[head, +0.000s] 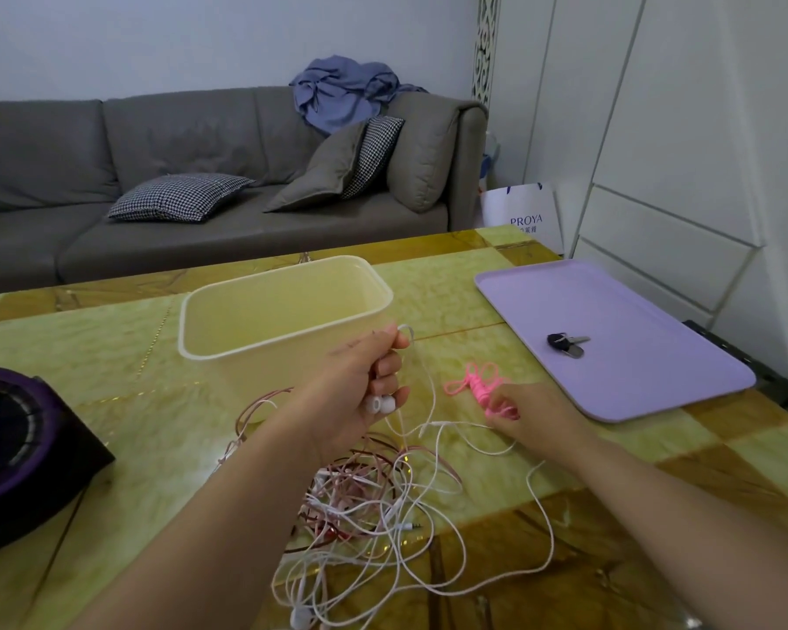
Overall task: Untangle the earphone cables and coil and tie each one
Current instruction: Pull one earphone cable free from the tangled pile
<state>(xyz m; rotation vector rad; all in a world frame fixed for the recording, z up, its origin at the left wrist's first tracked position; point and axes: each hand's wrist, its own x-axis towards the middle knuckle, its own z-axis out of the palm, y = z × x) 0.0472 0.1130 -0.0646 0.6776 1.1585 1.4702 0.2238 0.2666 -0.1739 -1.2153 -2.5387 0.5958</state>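
**White cable held up, tangle below the left hand**

The left hand [360, 384] is clenched round a white earphone cable [430, 384] in front of the cream plastic bin [255, 375], at its right corner. 2 white earbuds [377, 404] poke out under the fist. From the fist the cable drops toward the camera into the tangle of white and pink cables [365, 497], which lies on the table in front of the bin. So its long axis runs from the bin back to the person.

The right hand [533, 413] is to the right of the bin, fingertips on a pink coiled bundle [481, 386]. It is seen from behind, so I cannot tell whether it pinches the bundle or only touches it.

The left hand is nearer the tangle, so drawing the white cable free looks like its job. The right hand would have to come back toward the bin to steady the knot.
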